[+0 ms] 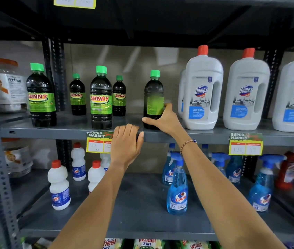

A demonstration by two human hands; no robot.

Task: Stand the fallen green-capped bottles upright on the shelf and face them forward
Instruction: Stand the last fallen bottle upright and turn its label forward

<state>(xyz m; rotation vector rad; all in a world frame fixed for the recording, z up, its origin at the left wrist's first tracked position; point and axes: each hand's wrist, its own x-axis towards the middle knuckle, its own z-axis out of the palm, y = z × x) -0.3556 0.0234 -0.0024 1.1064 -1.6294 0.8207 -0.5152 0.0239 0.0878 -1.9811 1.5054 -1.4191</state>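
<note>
right hand (166, 119) grips an upright green-capped bottle (153, 97) on the shelf (214, 136) — label blurred. left hand (125, 141) rests below-left of that bottle, fingers curled over the shelf edge — holding nothing.

Bare shelf (133, 121) gap between Sunny bottles (101, 97) and Domex jugs (202, 90).

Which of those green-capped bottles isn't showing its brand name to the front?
The rightmost green-capped bottle, gripped low by the right hand. Its label looks turned aside and blurred, while the other four show SUNNY facing forward.
</note>
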